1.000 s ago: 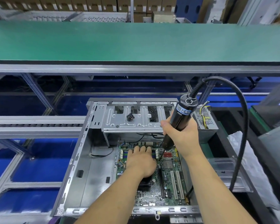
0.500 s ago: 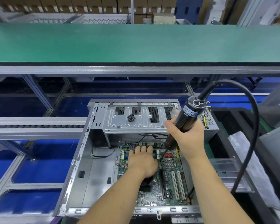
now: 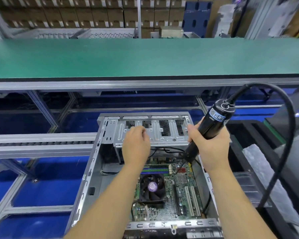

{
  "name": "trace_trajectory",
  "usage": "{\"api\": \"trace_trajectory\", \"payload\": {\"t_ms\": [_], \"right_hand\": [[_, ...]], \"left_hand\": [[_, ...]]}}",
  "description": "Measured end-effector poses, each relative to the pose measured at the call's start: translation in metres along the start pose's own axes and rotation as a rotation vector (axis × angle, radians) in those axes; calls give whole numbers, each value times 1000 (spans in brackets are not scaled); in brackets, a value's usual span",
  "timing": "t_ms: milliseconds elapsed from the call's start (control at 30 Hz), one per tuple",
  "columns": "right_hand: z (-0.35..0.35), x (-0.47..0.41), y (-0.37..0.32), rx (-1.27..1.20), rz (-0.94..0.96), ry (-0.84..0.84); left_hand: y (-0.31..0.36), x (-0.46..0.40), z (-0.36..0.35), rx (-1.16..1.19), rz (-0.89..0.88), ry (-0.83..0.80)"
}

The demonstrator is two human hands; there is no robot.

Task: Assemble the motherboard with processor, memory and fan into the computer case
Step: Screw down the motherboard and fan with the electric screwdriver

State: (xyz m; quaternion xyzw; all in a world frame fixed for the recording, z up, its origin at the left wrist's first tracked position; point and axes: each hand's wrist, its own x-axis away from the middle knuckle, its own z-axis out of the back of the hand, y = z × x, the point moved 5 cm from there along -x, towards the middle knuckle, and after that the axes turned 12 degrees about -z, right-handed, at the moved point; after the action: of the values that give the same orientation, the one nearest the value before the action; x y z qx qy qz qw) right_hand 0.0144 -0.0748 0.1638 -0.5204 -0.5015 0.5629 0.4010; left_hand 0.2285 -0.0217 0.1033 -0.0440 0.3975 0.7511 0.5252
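Green printed-circuit motherboard (image 3: 181, 192) with black finned fan (image 3: 152, 188) sits flat in the open grey sheet-metal computer case (image 3: 91, 171). Left hand (image 3: 135, 145) over the perforated steel drive cage (image 3: 155, 133), fingers curled, grasp unclear. Right hand (image 3: 210, 145) fingers clenched around the black cylindrical corded electric screwdriver (image 3: 209, 128), tilted, tip on the board.

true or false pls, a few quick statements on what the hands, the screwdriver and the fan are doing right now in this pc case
1. The right hand grips the electric screwdriver. True.
2. The left hand rests on the fan. False: it is up at the drive cage, and the fan is uncovered.
3. The motherboard lies inside the computer case. True.
4. The screwdriver is cordless. False: a black cable loops from its top.
5. The green conveyor carries another case. False: nothing lies on the stretch in view.
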Motion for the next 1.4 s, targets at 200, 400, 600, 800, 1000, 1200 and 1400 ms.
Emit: {"api": "trace_trajectory", "payload": {"t_ms": [200,400,600,800,1000,1200,1400], "right_hand": [[-11,6,-3,1,-1,-33],[-12,9,-5,16,11,-45],[-12,12,-6,27,3,-27],[-16,13,-10,30,7,-29],[-14,12,-9,19,4,-17],[-8,11,-9,11,18,52],[-1,4,-29,-82,103,73]], "left_hand": [[-23,-26,-1,-40,118,-207],[-23,-36,3,-131,42,-295],[-18,-38,4,-199,-15,-290],[-18,-41,0,-214,-23,-302],[-17,-44,-2,5,46,-202],[21,9,-14,426,127,-202],[9,70,-54,688,488,-297]]}}
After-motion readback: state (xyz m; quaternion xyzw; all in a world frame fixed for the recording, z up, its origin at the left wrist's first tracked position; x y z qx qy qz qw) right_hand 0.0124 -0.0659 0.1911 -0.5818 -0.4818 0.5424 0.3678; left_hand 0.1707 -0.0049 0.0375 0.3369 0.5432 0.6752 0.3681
